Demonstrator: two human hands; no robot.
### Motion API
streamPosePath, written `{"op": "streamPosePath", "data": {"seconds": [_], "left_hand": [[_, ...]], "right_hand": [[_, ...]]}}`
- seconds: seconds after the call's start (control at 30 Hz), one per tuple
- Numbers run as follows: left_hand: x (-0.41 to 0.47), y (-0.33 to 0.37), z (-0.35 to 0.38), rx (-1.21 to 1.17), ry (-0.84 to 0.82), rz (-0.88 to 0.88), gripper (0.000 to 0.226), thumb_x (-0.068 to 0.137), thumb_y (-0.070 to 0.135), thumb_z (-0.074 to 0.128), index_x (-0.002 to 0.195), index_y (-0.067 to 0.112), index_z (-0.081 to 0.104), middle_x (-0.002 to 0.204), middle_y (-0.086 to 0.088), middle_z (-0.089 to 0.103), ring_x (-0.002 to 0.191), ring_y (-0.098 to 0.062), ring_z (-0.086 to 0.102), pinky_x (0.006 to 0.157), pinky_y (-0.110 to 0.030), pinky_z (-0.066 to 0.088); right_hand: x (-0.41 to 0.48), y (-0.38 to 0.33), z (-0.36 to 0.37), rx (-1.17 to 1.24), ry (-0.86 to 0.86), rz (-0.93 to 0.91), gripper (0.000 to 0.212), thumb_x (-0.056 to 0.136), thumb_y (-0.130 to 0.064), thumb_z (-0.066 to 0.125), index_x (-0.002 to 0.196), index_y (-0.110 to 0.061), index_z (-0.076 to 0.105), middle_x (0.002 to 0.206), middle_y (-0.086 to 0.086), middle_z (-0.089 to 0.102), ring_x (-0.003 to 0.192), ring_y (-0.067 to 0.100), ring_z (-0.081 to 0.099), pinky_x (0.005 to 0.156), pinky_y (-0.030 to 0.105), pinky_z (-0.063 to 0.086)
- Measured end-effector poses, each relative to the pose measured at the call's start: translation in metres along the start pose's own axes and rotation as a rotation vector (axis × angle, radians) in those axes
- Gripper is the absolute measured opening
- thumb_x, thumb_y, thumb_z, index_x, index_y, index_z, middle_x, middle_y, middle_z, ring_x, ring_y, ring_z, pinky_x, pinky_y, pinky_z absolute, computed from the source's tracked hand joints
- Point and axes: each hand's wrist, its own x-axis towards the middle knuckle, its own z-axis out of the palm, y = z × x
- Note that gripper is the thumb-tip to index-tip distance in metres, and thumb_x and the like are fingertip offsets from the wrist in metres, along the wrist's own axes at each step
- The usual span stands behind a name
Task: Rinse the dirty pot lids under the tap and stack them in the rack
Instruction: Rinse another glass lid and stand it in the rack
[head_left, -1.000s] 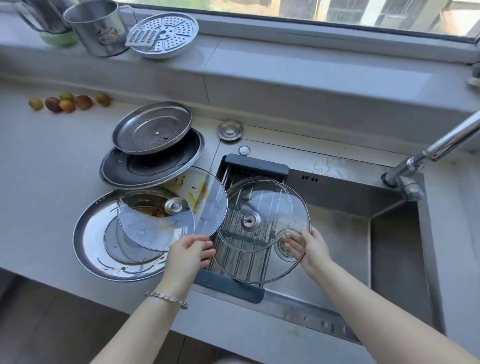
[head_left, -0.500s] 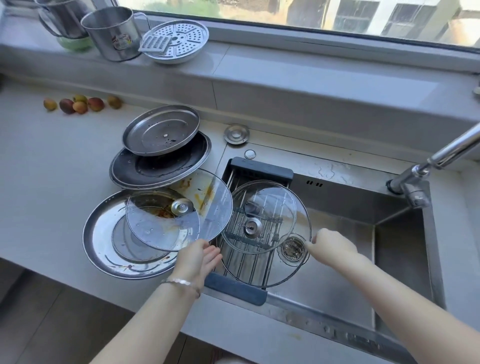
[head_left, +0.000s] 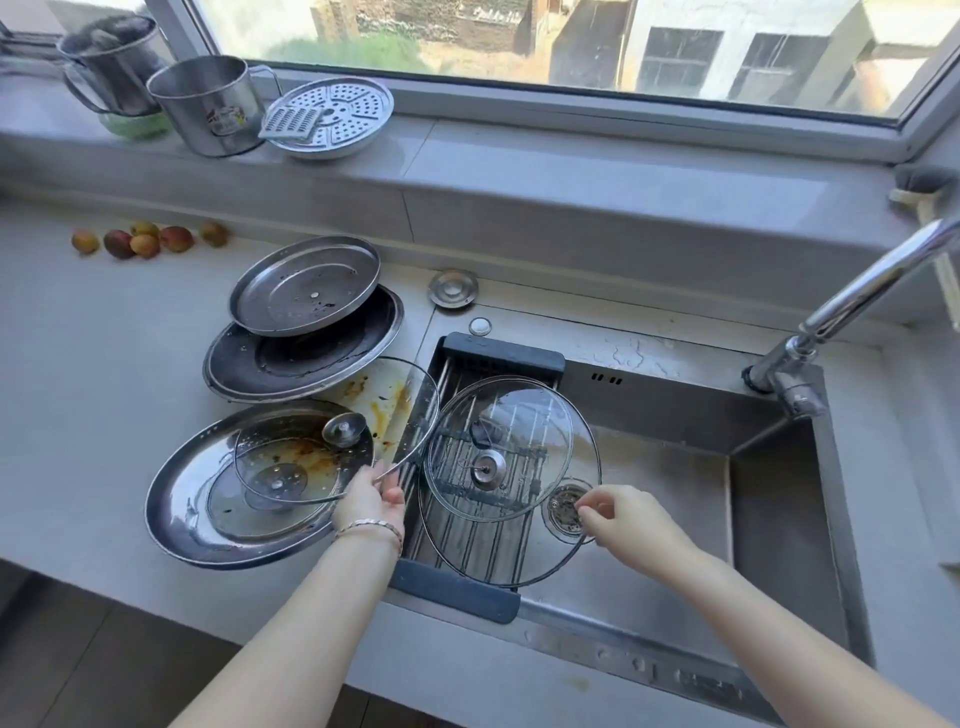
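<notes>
Left hand (head_left: 371, 501) grips stained glass lid (head_left: 384, 395); right hand (head_left: 631, 525) pinches racked lid (head_left: 519, 551).
Best lifted level by its rim, slowly, then carried across to the tap (head_left: 872, 286).

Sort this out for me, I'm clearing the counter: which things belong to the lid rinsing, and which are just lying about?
Job: stained glass lid in the left hand, large glass lid pinched by the right hand, steel lids, rack, tap, sink.
Lying about: fruit, steel mugs, steamer plate, small metal disc.

two bare forearms without sleeves, a thin metal bracelet (head_left: 370, 529) around the left wrist
</notes>
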Motion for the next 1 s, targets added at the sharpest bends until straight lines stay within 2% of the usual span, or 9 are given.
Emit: {"op": "streamPosePath", "data": {"seconds": [0.1, 0.23, 0.33, 0.43, 0.53, 0.7, 0.77, 0.87, 1.0], "left_hand": [[-0.011, 0.008, -0.001, 0.007, -0.036, 0.012, 0.039, 0.095, -0.001, 0.039, 0.134, 0.002, 0.039, 0.131, -0.011, 0.054, 0.076, -0.006, 0.053, 0.03, -0.009, 0.026], [-0.032, 0.012, -0.008, 0.051, -0.075, -0.036, 0.041, 0.094, 0.0, 0.042, 0.135, 0.001, 0.042, 0.136, -0.009, 0.051, 0.073, -0.004, 0.051, 0.03, -0.006, 0.027], [-0.057, 0.006, -0.011, 0.076, -0.089, -0.063, 0.041, 0.094, 0.001, 0.043, 0.135, -0.001, 0.041, 0.132, -0.009, 0.054, 0.072, -0.003, 0.053, 0.029, -0.005, 0.026], [-0.081, -0.003, -0.012, 0.152, -0.117, -0.086, 0.035, 0.093, 0.0, 0.044, 0.127, -0.003, 0.048, 0.123, -0.011, 0.059, 0.066, -0.003, 0.05, 0.027, -0.007, 0.025], [-0.103, -0.012, -0.008, 0.281, -0.18, -0.12, 0.018, 0.09, -0.002, 0.045, 0.101, -0.005, 0.059, 0.107, -0.012, 0.064, 0.055, -0.003, 0.051, 0.026, -0.008, 0.022], [-0.116, -0.031, 0.006, 0.528, -0.305, -0.166, 0.014, 0.083, -0.005, 0.053, 0.094, -0.005, 0.062, 0.083, -0.011, 0.07, 0.043, -0.004, 0.061, 0.026, -0.009, 0.02], [-0.112, -0.04, 0.012, 0.643, -0.337, -0.151, 0.011, 0.084, -0.002, 0.055, 0.089, -0.001, 0.065, 0.075, -0.007, 0.073, 0.044, -0.004, 0.061, 0.031, -0.009, 0.03], [-0.105, -0.058, 0.021, 0.753, -0.374, -0.116, 0.015, 0.089, 0.013, 0.053, 0.098, 0.006, 0.063, 0.078, -0.004, 0.073, 0.061, -0.011, 0.066, 0.049, -0.018, 0.052], [-0.105, -0.074, 0.042, 0.643, -0.441, -0.131, 0.034, 0.087, 0.056, 0.046, 0.103, 0.026, 0.054, 0.096, -0.011, 0.068, 0.085, -0.028, 0.066, 0.073, -0.038, 0.054]], "right_hand": [[0.0, 0.004, 0.004, 0.052, -0.014, -0.002, 0.023, 0.092, -0.02, 0.046, 0.103, -0.017, 0.066, 0.086, -0.006, 0.062, 0.081, 0.012, 0.057, 0.071, 0.019, 0.039], [0.002, -0.008, 0.009, 0.141, -0.016, -0.019, 0.02, 0.092, -0.019, 0.047, 0.084, -0.02, 0.065, 0.072, -0.008, 0.063, 0.067, 0.003, 0.057, 0.062, 0.016, 0.042], [0.008, -0.03, 0.011, 0.478, -0.019, 0.027, 0.028, 0.094, -0.023, 0.048, 0.072, -0.017, 0.065, 0.068, -0.004, 0.063, 0.06, 0.003, 0.057, 0.066, 0.018, 0.047], [0.013, -0.055, 0.007, 0.84, -0.086, 0.118, 0.032, 0.096, -0.034, 0.045, 0.096, -0.006, 0.061, 0.085, 0.007, 0.064, 0.074, 0.016, 0.062, 0.07, 0.023, 0.053], [0.015, -0.07, -0.002, 1.071, -0.185, 0.156, 0.035, 0.093, -0.049, 0.042, 0.105, -0.017, 0.047, 0.102, 0.018, 0.061, 0.086, 0.028, 0.065, 0.077, 0.033, 0.056], [0.016, -0.045, -0.025, 1.31, -0.044, 0.23, 0.035, 0.094, -0.03, 0.052, 0.116, -0.003, 0.047, 0.102, 0.026, 0.064, 0.081, 0.031, 0.069, 0.062, 0.029, 0.059], [0.009, -0.027, -0.028, 1.386, 0.042, 0.258, 0.031, 0.095, -0.019, 0.052, 0.119, -0.002, 0.045, 0.093, 0.024, 0.065, 0.076, 0.029, 0.068, 0.056, 0.026, 0.058], [-0.005, -0.001, -0.028, 1.47, 0.149, 0.211, 0.022, 0.095, -0.01, 0.048, 0.118, -0.009, 0.049, 0.083, 0.015, 0.067, 0.062, 0.019, 0.069, 0.048, 0.022, 0.055], [-0.024, 0.027, -0.038, 1.598, 0.287, 0.13, 0.022, 0.095, -0.006, 0.046, 0.112, -0.019, 0.048, 0.087, 0.018, 0.064, 0.057, 0.014, 0.07, 0.048, 0.021, 0.054]]}}
